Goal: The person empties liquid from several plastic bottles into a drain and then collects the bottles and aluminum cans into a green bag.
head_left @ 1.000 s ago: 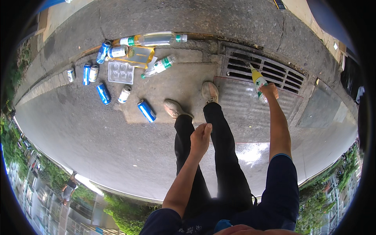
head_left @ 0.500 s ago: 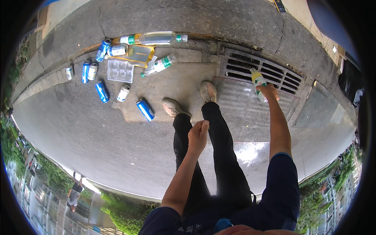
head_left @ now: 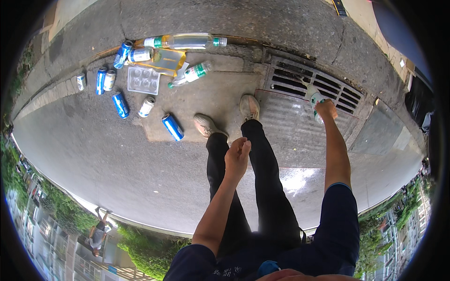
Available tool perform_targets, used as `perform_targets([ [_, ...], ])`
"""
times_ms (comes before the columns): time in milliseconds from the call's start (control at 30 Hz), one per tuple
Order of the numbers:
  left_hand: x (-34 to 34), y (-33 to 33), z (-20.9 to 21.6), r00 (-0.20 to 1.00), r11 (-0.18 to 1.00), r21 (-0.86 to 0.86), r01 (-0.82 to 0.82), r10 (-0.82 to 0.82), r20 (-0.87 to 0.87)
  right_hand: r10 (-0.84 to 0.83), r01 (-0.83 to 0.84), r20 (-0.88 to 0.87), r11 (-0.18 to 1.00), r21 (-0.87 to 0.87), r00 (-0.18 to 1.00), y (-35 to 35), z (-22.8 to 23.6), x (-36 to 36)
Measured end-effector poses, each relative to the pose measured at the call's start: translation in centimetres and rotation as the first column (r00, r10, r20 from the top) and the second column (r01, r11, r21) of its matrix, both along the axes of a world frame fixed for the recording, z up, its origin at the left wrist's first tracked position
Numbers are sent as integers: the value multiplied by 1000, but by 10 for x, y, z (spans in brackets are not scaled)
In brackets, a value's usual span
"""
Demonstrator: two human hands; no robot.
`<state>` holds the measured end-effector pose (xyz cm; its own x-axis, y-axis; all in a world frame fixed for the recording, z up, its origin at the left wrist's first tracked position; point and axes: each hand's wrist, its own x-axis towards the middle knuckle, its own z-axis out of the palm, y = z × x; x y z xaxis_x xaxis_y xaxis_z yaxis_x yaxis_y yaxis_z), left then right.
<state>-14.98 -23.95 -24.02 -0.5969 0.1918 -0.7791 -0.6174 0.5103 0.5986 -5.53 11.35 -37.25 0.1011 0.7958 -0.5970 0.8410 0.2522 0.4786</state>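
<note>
My right hand (head_left: 326, 109) grips the base end of a clear plastic bottle (head_left: 313, 95) with a green-and-white label. Its neck tilts down toward the slots of a metal drain grate (head_left: 300, 80). Little yellow shows inside it, and a thin trickle seems to leave its mouth. In front of my legs, my left hand (head_left: 237, 158) is closed, thumb against fingers; whatever small thing it may hold is hidden. To the left lie another green-labelled bottle (head_left: 191, 75) and a large bottle of pale yellow liquid (head_left: 190, 41).
Several blue cans (head_left: 173, 127) and white cans (head_left: 146, 107) are scattered at left, beside a clear plastic tray (head_left: 143, 80) and a yellow package (head_left: 168, 62). My shoes (head_left: 250, 107) stand near the grate. A person (head_left: 97, 238) is far off at lower left.
The yellow liquid in the bottle has dropped to almost nothing. My right hand has shifted slightly right with the bottle; my left hand stays nearly in place.
</note>
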Motion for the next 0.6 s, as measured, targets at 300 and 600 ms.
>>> perform_targets([
  [300, -8, -7, 5, 999, 998, 52, -46, 45, 21, 15, -17, 62, 999, 34, 998, -13, 23, -20],
  [600, -30, -5, 0, 999, 999, 43, -27, 28, -25, 45, -44, -53, 999, 24, 998, -12, 16, 6],
])
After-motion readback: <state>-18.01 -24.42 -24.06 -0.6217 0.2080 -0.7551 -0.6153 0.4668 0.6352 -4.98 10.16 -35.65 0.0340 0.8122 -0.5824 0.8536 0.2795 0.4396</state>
